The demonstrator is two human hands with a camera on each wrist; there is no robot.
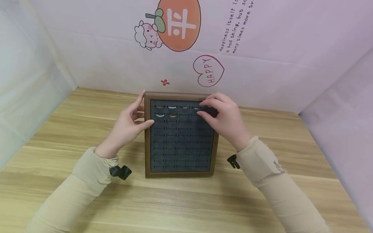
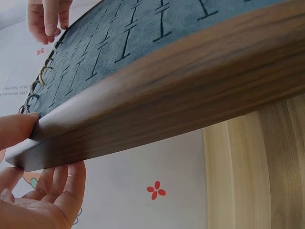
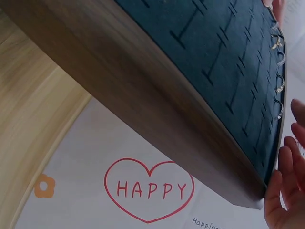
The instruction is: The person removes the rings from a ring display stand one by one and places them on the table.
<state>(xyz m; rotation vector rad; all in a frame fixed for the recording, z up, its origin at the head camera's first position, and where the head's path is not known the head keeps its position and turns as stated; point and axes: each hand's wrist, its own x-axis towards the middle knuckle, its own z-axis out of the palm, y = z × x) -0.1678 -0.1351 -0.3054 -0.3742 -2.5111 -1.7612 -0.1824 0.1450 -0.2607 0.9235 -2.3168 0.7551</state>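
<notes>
A wood-framed ring display tray (image 1: 181, 148) with a dark slotted pad is held tilted up above the table. My left hand (image 1: 128, 122) grips its left edge, thumb on the front and fingers behind, as the left wrist view also shows. My right hand (image 1: 226, 119) is at the upper right corner, thumb and forefinger parted beside the fourth ring (image 1: 196, 108) of the top row. In the right wrist view a gap shows between those fingertips and the nearest ring (image 3: 279, 109). Silver and gold-coloured rings (image 1: 172, 115) sit in the top two rows; slots below hold none.
The tray is over a wood-grain table (image 1: 174, 208). Behind it hangs a white cloth (image 1: 265, 82) printed with a heart, an orange fruit and lettering. Pale cloth walls stand left and right. A black wrist mount (image 1: 121, 172) is on the left sleeve, another (image 1: 233, 161) on the right.
</notes>
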